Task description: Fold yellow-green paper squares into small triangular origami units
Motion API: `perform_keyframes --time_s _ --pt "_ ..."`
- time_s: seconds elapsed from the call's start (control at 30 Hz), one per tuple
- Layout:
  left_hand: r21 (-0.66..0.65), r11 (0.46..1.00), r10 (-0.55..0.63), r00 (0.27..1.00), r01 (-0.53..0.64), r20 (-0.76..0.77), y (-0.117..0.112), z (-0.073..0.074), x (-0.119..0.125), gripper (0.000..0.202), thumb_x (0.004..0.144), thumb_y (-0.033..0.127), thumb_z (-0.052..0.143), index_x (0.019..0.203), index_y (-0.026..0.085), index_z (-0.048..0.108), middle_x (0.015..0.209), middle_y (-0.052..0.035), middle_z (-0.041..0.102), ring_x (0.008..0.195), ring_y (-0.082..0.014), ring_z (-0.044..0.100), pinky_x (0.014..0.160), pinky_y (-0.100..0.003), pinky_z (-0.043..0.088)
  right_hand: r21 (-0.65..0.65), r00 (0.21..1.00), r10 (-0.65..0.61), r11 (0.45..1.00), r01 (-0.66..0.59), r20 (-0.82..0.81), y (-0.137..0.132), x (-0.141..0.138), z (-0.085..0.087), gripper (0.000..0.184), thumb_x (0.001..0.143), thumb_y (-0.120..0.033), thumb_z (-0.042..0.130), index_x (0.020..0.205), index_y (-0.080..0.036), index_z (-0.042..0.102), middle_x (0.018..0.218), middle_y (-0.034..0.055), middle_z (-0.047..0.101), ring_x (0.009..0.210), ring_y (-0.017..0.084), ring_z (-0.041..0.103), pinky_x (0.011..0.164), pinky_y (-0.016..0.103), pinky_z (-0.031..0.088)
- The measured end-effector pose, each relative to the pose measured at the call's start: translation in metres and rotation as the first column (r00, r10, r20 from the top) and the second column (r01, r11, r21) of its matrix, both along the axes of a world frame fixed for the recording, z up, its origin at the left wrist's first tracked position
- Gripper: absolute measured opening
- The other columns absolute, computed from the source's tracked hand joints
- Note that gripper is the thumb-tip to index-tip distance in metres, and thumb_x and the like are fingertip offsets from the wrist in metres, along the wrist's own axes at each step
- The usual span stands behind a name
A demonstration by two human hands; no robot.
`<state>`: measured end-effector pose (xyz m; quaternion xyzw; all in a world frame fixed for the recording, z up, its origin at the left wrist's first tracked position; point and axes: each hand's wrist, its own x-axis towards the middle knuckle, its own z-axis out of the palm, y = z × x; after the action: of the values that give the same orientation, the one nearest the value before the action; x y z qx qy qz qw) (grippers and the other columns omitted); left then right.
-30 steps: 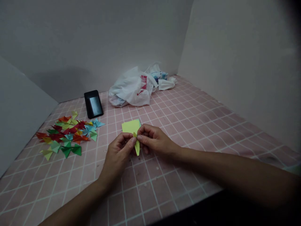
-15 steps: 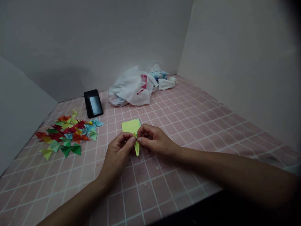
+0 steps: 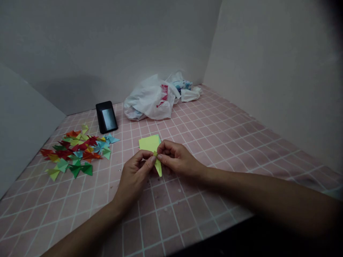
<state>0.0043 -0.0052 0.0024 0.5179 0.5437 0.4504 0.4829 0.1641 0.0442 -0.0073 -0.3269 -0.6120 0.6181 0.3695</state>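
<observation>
Grey walls (image 3: 107, 46) box in a pink tabletop (image 3: 227, 150) ruled with a white grid, and the far corner sits just right of centre. Against the back edge lies a white plastic bag (image 3: 150, 101) with red print, and beside it, toward the right, are a crumpled white tissue (image 3: 190, 94) and a blue-patterned packet (image 3: 182, 85). A black phone (image 3: 106, 117) lies near the back edge, left of the bag. Below it, toward the left edge, spreads a loose pile of folded paper triangles (image 3: 75, 151) in red, green, blue and yellow.

Near the middle, a yellow paper sheet (image 3: 148, 143) lies flat, a sliver of blue showing at its far corner. Just in front of it, the left hand (image 3: 135, 171) and right hand (image 3: 178, 159) meet over a narrow folded yellow paper piece (image 3: 158, 165). Each hand has a narrow grip, thumb and fingertips pinching the piece at its upper end, while its pointed lower end hangs clear of the tabletop. The work in hand appears to be creasing this small fold.
</observation>
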Motion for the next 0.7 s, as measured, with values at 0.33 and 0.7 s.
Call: perform_keyframes --time_s 0.33,0.7 --pt "-0.031 0.999 -0.012 1.000 0.013 0.024 0.0014 -0.0030 -0.0004 0.020 0.087 0.038 0.065 0.087 0.018 0.063 0.076 -0.0003 0.063 0.067 -0.0145 0.061 0.063 -0.026 0.050 -0.057 0.994 0.087 0.994 -0.090 -0.060 0.0003 0.0019 -0.0044 0.011 0.093 -0.025 0.052 0.084 -0.019 0.050 0.059 -0.0050 0.054 0.046 0.009 0.047 0.045 0.021 0.036" --pt "-0.003 0.999 -0.040 0.996 0.041 0.084 0.0008 -0.0009 0.0005 0.017 0.092 0.034 0.060 0.085 0.019 0.063 0.078 -0.0012 0.068 0.068 -0.0143 0.062 0.068 -0.027 0.053 -0.086 0.992 0.086 0.992 -0.093 -0.090 0.0017 -0.0007 -0.0071 0.011 0.091 -0.025 0.057 0.084 -0.019 0.051 0.060 -0.0051 0.056 0.044 0.007 0.049 0.042 0.018 0.038"
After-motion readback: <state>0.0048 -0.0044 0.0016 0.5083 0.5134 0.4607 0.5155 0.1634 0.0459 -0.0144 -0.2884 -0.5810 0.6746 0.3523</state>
